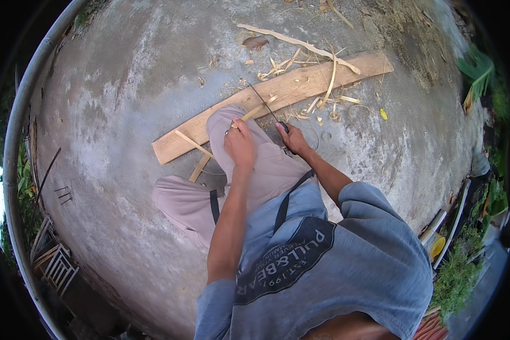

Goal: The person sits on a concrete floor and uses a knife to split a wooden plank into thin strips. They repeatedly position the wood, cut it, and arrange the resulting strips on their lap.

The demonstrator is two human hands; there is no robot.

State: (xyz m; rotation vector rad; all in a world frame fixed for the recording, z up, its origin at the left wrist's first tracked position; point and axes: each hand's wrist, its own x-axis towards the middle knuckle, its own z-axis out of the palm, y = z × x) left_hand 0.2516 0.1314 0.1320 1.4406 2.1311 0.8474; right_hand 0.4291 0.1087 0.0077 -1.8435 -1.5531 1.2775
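Note:
My left hand (239, 143) is closed around a thin, pale yellow strip that looks like bamboo (254, 111). The strip slants up and to the right from my fist, over my raised knee. In my right hand (293, 139) is the dark handle of a knife (259, 96). Its long, narrow blade points up and to the left and crosses the strip near the far end; whether they touch I cannot tell. Beyond both hands a long wooden plank (209, 126) lies slantwise on the ground. Two more pale strips, one a thin stick (194, 144), lie by its left part, near my legs.
Curled shavings (334, 110) are scattered around the plank's right half. A long crooked peeled stick (300, 43) and a brown dry leaf (255, 42) lie beyond it. Grey concrete (113, 113) surrounds me. A curved pipe (12, 141) runs along the left; plants (464, 283) edge the right.

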